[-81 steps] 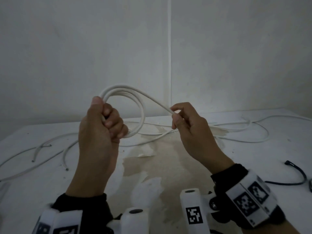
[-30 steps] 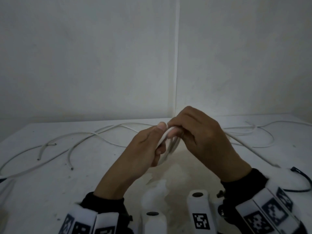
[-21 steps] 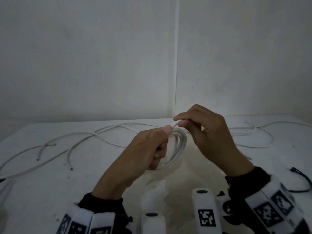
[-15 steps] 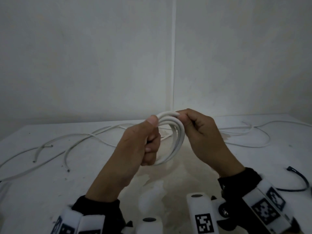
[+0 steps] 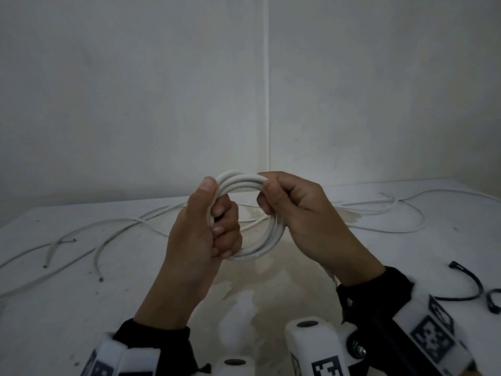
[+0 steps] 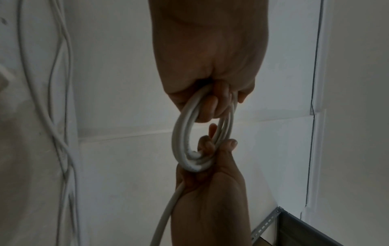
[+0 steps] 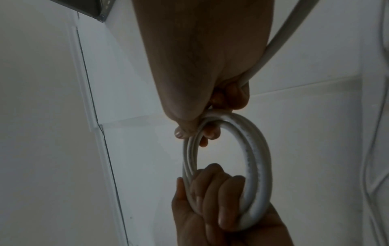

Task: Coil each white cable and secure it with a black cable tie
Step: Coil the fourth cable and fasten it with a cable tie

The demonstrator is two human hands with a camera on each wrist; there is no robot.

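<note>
above the stained table, the left hand grips one side of the coiled white cable in curled fingers, the right hand pinches the opposite side, black cable ties lying right of it.

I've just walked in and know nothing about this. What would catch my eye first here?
Dead centre, two hands hold up a small white coil: the left hand grips one side, the right hand pinches the top. Behind them, loose white cables sprawl over the stained table, and black ties lie at its right edge.
</note>
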